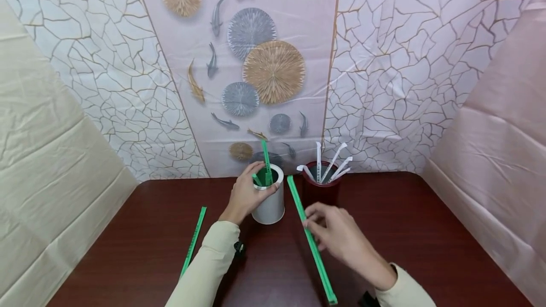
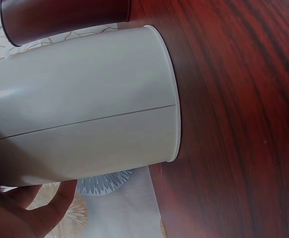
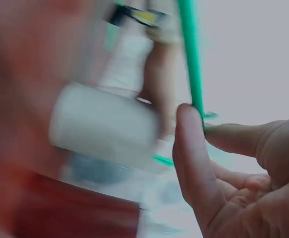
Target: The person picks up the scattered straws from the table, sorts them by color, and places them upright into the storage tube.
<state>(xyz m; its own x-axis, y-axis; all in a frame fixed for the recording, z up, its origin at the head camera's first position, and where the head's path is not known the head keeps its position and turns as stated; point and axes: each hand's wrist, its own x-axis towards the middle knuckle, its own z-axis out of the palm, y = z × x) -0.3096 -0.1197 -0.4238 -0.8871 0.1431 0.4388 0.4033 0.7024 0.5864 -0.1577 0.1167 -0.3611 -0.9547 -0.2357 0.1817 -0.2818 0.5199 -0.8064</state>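
Observation:
My left hand [image 1: 248, 192] grips the top of a light-grey can [image 1: 269, 207], thumb on the near rim and fingers on its left side. The can stands upright on the table; its smooth wall [image 2: 85, 94] fills much of the left wrist view. Several green strips [image 1: 267, 160] stick out of it. Between thumb and forefinger, my right hand [image 1: 337, 233] pinches a long, narrow green strip [image 1: 315, 252], also seen in the right wrist view as a green strip [image 3: 191, 54]. It slants up above the table, right of the can.
A dark red cup [image 1: 320, 195] holding several white, paper-wrapped sticks [image 1: 318, 162] stands right of the can. Another green strip [image 1: 194, 240] lies on the dark red wooden table [image 1: 141, 245] at left, partly behind my left sleeve. A patterned cloth [image 1: 273, 13] hangs behind.

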